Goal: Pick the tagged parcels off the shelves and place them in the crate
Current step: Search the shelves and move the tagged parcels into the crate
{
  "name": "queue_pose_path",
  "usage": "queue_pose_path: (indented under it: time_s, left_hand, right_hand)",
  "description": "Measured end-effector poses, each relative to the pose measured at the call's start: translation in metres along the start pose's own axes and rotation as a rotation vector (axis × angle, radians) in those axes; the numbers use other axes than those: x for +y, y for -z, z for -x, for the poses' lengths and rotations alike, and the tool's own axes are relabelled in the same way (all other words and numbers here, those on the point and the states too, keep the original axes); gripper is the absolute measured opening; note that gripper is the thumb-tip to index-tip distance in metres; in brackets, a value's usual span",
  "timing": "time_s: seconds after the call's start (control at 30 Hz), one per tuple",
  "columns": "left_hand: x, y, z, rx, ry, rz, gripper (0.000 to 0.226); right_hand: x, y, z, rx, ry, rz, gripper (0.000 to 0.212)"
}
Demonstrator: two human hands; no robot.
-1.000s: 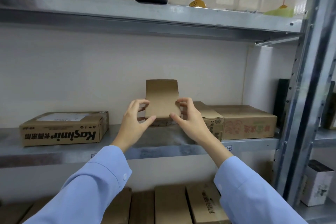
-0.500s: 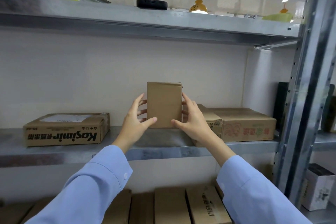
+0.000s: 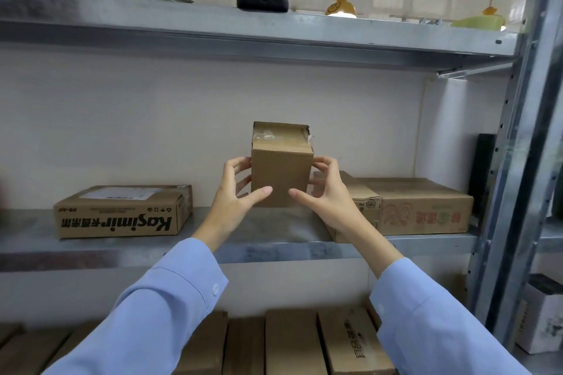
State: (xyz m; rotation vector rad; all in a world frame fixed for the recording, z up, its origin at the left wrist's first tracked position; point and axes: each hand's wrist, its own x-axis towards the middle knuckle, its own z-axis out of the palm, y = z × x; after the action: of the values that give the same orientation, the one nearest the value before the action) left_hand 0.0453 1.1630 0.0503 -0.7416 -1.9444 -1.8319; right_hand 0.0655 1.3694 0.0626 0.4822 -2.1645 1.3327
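Small brown parcel is mid-frame, upright, held between both my hands over the middle shelf. Left hand is clamped on its left side, thumb across the near face low down, fingers curled round the left edge. Right hand mirrors it on the right side, thumb on the near face, fingers wrapped behind. The two thumb tips are near each other but apart. The parcel top tips slightly toward me and has clear tape on it. The bottom edge sits low by the shelf surface; I cannot tell if it clears it.

Left of the parcel and well apart is a flat Kasimir box with a white label on top. On the right, just behind my right hand, is a small carton touching a bigger printed carton. More cartons lie on the shelf below, near me. On the top shelf there is a black device.
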Motion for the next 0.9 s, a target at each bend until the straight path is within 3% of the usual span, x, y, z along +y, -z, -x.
queue_pose_path:
  time_s: [0.17,0.3,0.63,0.8,0.9]
  left_hand:
    - [0.002,0.003,0.000,0.003,0.023,-0.042,0.091]
    - [0.003,-0.001,0.002,0.018,-0.011,-0.101,0.082]
    - [0.002,0.004,0.004,0.075,-0.005,-0.115,0.070]
    - [0.003,0.002,0.004,0.058,-0.046,-0.083,0.095]
    - [0.001,0.003,0.003,0.059,-0.083,-0.114,0.100]
  right_hand:
    - [-0.003,-0.003,0.002,-0.038,-0.013,-0.060,0.103]
    - [-0.006,-0.006,0.003,-0.056,-0.007,0.010,0.082]
    - [-0.001,-0.007,0.006,0.007,-0.049,-0.096,0.071]
    - [-0.002,-0.010,0.005,0.005,-0.001,-0.117,0.093]
    - [-0.002,-0.012,0.005,0.017,0.063,-0.072,0.095]
